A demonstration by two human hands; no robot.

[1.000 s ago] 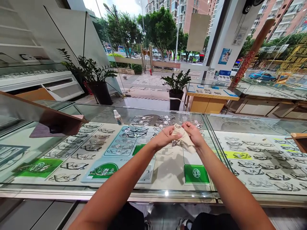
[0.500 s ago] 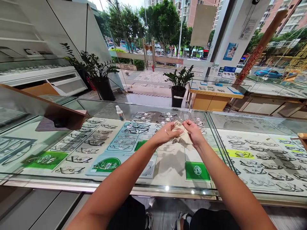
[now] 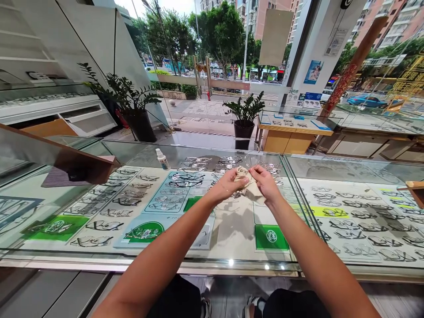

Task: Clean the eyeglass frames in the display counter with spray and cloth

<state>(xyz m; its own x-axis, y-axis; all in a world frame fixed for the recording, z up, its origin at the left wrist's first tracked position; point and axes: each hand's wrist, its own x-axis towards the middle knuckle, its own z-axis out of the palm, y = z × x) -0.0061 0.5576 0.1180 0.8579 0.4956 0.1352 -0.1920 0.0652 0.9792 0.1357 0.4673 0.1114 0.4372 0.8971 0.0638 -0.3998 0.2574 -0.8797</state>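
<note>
Above the glass counter, my left hand (image 3: 228,185) is closed on a crumpled beige cloth (image 3: 252,191), its thumb lying over the folds. My right hand (image 3: 267,184) pinches the cloth's upper right side, close beside the left. A thin clear rim, perhaps part of a pair of glasses (image 3: 253,161), shows just above my right fingertips; the rest is hidden by cloth and fingers. The cloth's loose end hangs between my hands.
A white spray bottle (image 3: 162,159) stands on the counter to the left. Rows of eyeglasses (image 3: 127,201) lie under the glass. A wooden-framed panel (image 3: 66,154) leans in at the left, with potted plants (image 3: 243,121) beyond the counter.
The view has shifted slightly. The cloth is folded differently at the top, bunched more tightly beside my left thumb. Both hands still hold it.
</note>
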